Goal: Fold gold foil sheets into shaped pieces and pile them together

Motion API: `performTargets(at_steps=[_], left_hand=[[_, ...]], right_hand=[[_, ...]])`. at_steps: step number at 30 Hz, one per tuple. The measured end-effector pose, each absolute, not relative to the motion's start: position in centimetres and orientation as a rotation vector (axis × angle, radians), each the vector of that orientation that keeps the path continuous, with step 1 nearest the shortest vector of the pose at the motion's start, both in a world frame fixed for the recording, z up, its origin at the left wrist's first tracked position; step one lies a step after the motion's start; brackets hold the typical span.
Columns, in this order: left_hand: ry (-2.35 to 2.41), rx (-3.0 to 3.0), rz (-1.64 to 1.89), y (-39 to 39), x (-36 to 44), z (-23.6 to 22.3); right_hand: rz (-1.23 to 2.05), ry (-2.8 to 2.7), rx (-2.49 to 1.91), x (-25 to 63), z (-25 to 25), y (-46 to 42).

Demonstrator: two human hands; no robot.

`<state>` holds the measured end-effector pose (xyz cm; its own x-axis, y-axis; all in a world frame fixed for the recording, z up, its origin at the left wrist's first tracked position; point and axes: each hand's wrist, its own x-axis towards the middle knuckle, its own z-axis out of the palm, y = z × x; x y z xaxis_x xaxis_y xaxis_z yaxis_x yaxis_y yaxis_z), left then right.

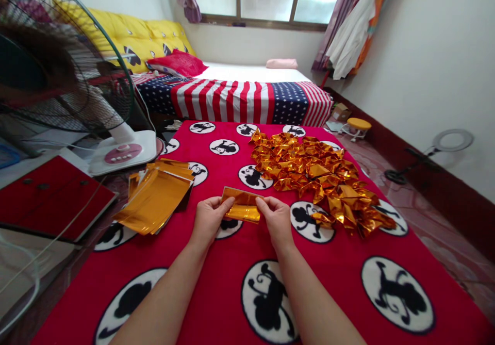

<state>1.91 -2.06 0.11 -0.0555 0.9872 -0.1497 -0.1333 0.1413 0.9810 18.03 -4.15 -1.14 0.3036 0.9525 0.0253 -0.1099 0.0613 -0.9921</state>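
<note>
Between my two hands is a sheet of gold foil paper (243,206), partly folded over into a narrow strip. My left hand (211,213) pinches its left end, thumb on top. At the right end, my right hand (274,215) grips it the same way, with the fingers underneath mostly hidden. A stack of flat gold foil sheets (157,195) lies to the left of my left hand. Beyond my right hand spreads a heap of folded gold foil pieces (309,167), with one loose piece (324,220) at its near edge.
A red cloth with monkey prints (216,298) covers the low surface under my hands. An electric fan (124,151) stands close on the left, beside a red panel (50,195). Behind is a bed (240,100). A ring light (452,140) and yellow stool (359,124) are at right.
</note>
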Motion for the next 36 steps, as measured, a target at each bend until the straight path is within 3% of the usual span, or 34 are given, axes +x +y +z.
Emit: performTargets(at_steps=[22, 29, 36], left_hand=[[1.288, 1.090, 1.189, -2.0, 1.7, -0.6], [1.528, 1.587, 1.109, -2.0, 1.2, -1.2], [1.845, 2.025, 0.773, -2.9, 1.7, 0.5]], right_hand=[[0.966, -0.931, -1.234, 17.9, -0.8, -4.2], [0.879, -1.019, -1.362, 18.7, -0.2, -4.2], [0.664, -1.310, -1.648, 19.9, -0.4, -4.1]])
